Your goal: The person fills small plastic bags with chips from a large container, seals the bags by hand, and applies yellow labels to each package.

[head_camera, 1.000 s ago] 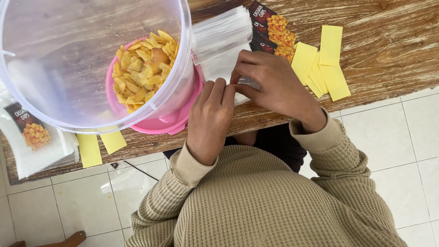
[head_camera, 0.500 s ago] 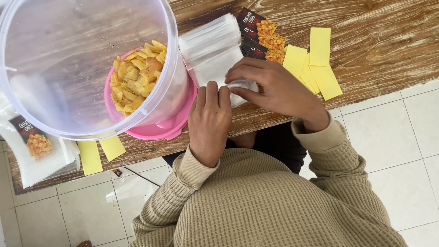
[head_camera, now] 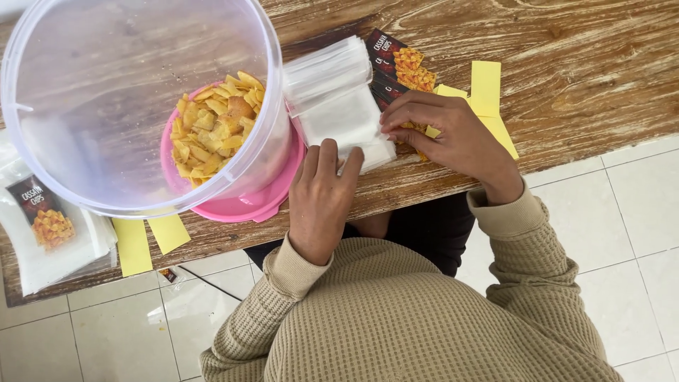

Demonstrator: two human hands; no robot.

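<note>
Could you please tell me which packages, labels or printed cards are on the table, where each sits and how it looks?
Stack of clear plastic bags: table centre, under both hands.
Dark printed cards with chip pictures: behind the right hand.
Plain yellow paper slips: right of the cards.
More yellow slips: near edge, left.
Clear bag holding a dark chip card: far left.

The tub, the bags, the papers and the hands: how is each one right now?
Clear tub: open, no lid on, chips piled at one side.
Pink lid: lying flat under the tub.
Clear bags: stacked flat, empty.
Left hand: fingers pressing on the stack's near edge.
Right hand: fingertips at the stack's right edge.
Yellow slips: loose on the table.
Printed labels: fanned, partly covered.
</note>
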